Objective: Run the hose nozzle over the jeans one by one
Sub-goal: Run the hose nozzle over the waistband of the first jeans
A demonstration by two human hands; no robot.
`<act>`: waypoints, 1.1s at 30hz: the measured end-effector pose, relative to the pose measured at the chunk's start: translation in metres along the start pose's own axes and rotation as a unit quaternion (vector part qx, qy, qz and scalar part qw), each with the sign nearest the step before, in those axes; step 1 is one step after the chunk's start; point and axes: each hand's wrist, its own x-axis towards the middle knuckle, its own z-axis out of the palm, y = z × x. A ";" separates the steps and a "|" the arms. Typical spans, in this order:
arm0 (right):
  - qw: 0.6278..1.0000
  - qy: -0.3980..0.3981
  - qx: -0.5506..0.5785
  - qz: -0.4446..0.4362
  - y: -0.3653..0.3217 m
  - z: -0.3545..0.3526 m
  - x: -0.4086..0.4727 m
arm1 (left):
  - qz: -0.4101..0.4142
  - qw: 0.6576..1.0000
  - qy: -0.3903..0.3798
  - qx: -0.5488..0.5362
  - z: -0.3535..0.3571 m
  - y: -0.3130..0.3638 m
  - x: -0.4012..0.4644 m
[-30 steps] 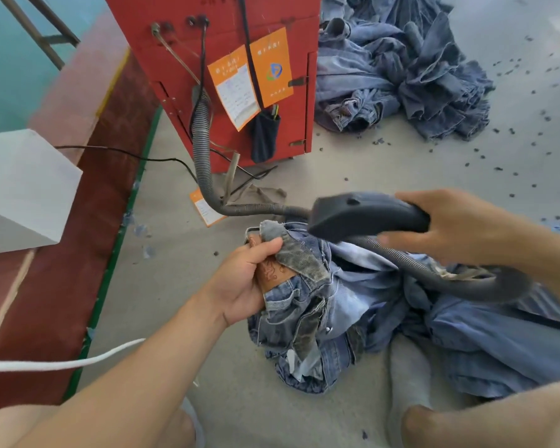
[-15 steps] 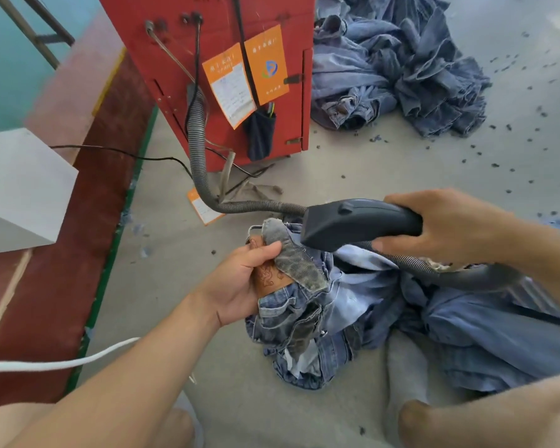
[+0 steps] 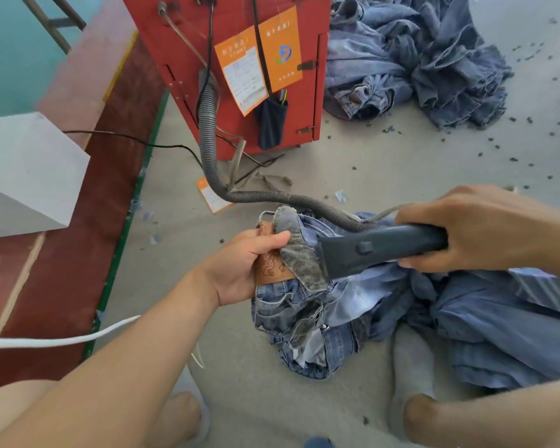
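— What do my hands hold?

— Your left hand [image 3: 243, 265] grips the waistband of the jeans [image 3: 307, 305], thumb over the brown leather patch [image 3: 270, 270]. Your right hand [image 3: 476, 227] is closed around the grey nozzle [image 3: 375, 250]; its wide mouth touches the turned-out waistband.

— And where are the jeans?

— They lie crumpled on the floor [image 3: 385, 166] between your feet. The ribbed hose [image 3: 207, 124] runs from the nozzle back to the red machine [image 3: 181, 37]. Another denim pile [image 3: 417, 59] lies behind it.

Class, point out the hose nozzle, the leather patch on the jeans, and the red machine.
hose nozzle [image 3: 369, 250]: head view, dark body near its button.
leather patch [image 3: 272, 270]: head view, embossed brown face.
red machine [image 3: 181, 37]: head view, front panel.
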 end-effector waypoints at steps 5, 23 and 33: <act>0.998 -0.013 -0.066 -0.007 -0.012 0.002 0.002 | -0.004 1.000 0.022 -0.007 -0.003 -0.002 0.001; 1.000 0.006 -0.013 0.003 -0.013 0.010 -0.003 | -0.007 0.999 0.008 -0.053 -0.003 -0.004 -0.001; 1.000 -0.001 -0.005 -0.029 -0.023 0.011 0.007 | -0.016 1.000 -0.019 0.015 -0.001 -0.009 -0.004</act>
